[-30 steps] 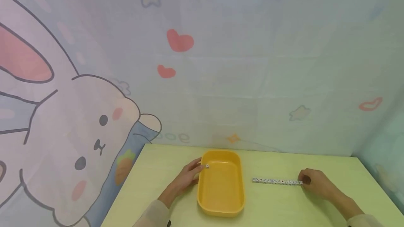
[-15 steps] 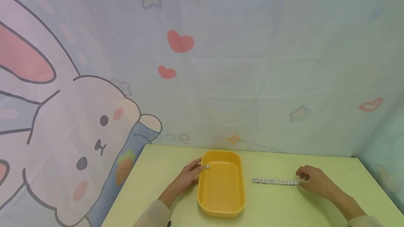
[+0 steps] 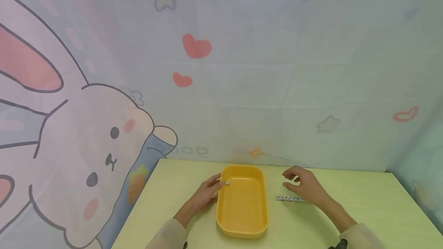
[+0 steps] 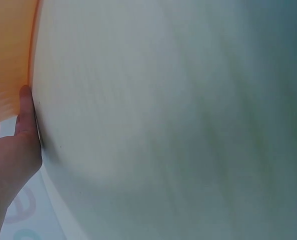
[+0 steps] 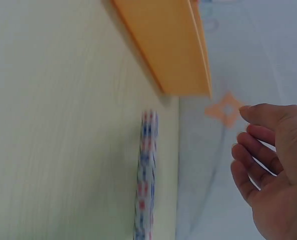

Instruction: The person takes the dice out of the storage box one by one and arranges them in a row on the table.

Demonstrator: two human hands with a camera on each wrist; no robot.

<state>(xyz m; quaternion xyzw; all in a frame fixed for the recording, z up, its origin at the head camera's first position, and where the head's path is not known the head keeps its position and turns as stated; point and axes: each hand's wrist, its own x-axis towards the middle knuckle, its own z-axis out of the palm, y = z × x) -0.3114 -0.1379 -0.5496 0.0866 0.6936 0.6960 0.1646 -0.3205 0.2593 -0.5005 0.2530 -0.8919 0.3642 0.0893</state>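
A yellow tray point(image 3: 243, 203) stands on the table. My left hand point(image 3: 203, 196) rests at its left side, fairly straight fingers touching the wall. By those fingertips, at the tray's inner left edge, is a small white cube that looks like a die point(image 3: 227, 183). To the right lies a straight row of dice point(image 3: 290, 199), white with red and dark marks, blurred in the right wrist view. My right hand point(image 3: 306, 186) hovers above this row and covers its right part in the head view. Its fingers are loosely bent, apart from the thumb, with nothing between them.
The pale yellow-green table point(image 3: 363, 203) ends at the back against a hanging cloth point(image 3: 249, 118) printed with a rabbit, hearts and stars. Another stretch of cloth point(image 3: 429, 180) bounds the right side.
My right hand has left the right end of the row of dice and moved left and up, nearer the tray. My left hand, the tray and the small die beside it have stayed put.
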